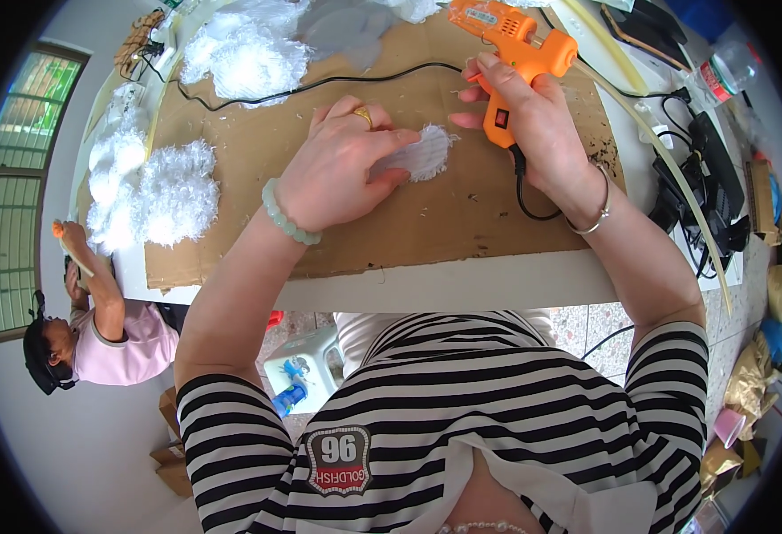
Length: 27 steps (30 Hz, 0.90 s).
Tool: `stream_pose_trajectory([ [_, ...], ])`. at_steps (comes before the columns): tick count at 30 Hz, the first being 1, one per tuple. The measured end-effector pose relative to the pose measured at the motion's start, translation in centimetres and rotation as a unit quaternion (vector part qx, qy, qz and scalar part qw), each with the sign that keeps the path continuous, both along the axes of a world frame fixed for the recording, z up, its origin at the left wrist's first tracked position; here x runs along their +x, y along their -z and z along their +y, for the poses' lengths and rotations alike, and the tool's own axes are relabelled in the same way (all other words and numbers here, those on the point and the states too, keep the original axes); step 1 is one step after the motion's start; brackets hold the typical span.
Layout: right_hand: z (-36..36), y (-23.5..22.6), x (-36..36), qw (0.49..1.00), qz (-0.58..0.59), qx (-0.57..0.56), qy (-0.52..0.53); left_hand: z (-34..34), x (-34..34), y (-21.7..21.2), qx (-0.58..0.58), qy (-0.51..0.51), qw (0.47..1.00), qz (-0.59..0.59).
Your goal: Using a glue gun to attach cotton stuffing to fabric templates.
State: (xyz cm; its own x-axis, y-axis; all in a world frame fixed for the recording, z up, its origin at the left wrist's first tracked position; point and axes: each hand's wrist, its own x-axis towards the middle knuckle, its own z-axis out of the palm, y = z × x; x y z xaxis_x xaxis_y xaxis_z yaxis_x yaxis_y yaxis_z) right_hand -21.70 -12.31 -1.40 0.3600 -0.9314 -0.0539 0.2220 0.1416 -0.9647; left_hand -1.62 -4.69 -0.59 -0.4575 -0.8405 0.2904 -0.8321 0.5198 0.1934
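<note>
Pinches a small white fuzzy patch [426,154] by its left end between thumb and forefinger of the left hand [336,167], over the brown cardboard [391,233]. Grips an orange glue gun [517,28] by the handle in the right hand [544,123], apart from the patch. Has beyond the left hand a black cord [342,84], to the left a shaggy white piece [179,193], farther right a clear plastic bottle [734,66], and at far left another person [128,347] in pink.
</note>
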Motion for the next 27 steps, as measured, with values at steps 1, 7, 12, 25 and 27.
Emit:
stream_pose_trajectory([
  [1,0.1,0.0,0.0,1.000,0.000,0.001,0.000,0.1,-0.1,0.1,0.001,0.000,1.000,0.000],
  [7,0.0,0.2,0.3,1.000,-0.010,-0.026,-0.010,0.3,-0.3,0.2,-0.023,0.003,1.000,0.005],
  [12,0.1,0.7,1.2,0.998,0.009,-0.042,-0.046,0.6,-0.7,0.2,-0.064,-0.007,0.998,0.006],
  [25,0.1,-2.2,-0.6,0.990,0.043,-0.116,-0.067,0.2,-1.5,1.2,-0.124,-0.048,0.989,0.069],
  [27,-0.1,-2.7,-1.2,0.988,0.061,-0.123,-0.066,-0.8,-1.7,1.2,-0.154,-0.053,0.986,0.014],
])
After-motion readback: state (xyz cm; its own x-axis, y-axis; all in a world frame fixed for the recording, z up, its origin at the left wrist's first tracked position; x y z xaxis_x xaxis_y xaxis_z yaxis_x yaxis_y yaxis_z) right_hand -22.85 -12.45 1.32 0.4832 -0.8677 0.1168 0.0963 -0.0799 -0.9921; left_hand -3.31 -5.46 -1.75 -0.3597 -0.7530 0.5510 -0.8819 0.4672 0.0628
